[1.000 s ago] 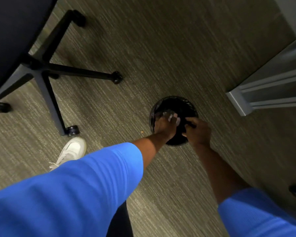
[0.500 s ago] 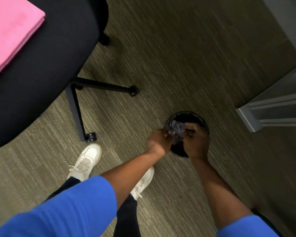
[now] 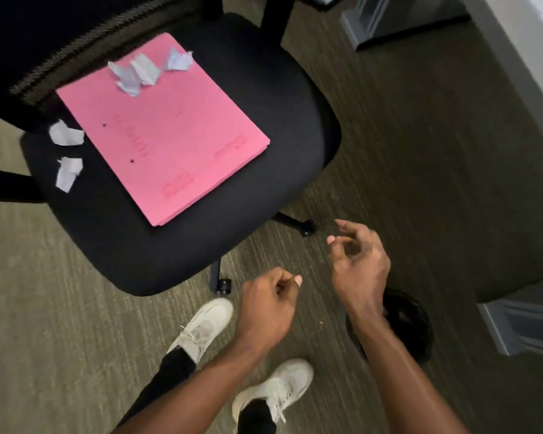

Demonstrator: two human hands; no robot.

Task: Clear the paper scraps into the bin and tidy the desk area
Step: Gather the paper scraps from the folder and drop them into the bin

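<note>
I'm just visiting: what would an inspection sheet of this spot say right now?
Surface: black chair seat carrying a pink folder.
Job's things: paper scraps on the folder and on the seat; black bin on the floor, partly behind the right forearm.
Clutter: tiny crumb on the carpet.
Grippers: left hand loosely fisted, right hand open; no paper visible in either.
Cables: nothing seen.
Surroundings: carpet, grey furniture base, white shoes.
</note>
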